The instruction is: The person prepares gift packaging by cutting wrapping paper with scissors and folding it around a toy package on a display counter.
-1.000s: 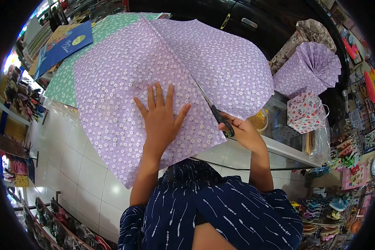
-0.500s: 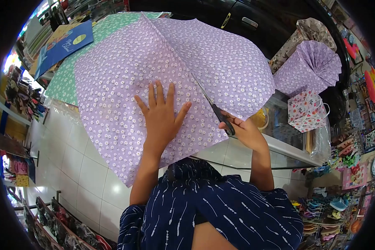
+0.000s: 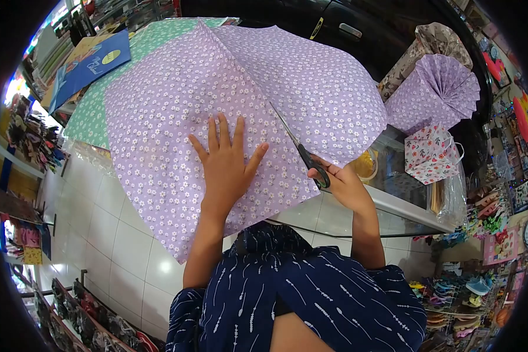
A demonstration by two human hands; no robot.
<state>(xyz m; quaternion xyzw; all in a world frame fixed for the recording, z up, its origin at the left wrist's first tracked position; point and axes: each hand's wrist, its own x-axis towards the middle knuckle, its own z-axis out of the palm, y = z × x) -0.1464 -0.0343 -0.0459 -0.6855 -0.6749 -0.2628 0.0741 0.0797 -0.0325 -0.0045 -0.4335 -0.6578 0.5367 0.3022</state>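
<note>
A large sheet of lilac wrapping paper [image 3: 158, 129] with small white flowers spreads in front of me. My left hand [image 3: 227, 161] lies flat on it, fingers spread. In my right hand [image 3: 343, 182] is a pair of scissors [image 3: 296, 138] with black handles, gripped at the finger loops. The blades point away from me, up and to the left, along a slit between the left part of the sheet and the raised, curved right part. Where the slit ends is hard to make out.
Green flowered paper [image 3: 88, 120] lies beneath the lilac sheet, with a blue paper bag [image 3: 94, 70] at the left. On the right stand a lilac pleated wrapped package [image 3: 419, 102], a brown one [image 3: 437, 44] and a flowered face mask [image 3: 431, 154] on a glass counter [image 3: 402, 211].
Almost nothing differs. The scissors' handles have shifted very slightly in my right hand, while my left hand stays in the same place on the paper.
</note>
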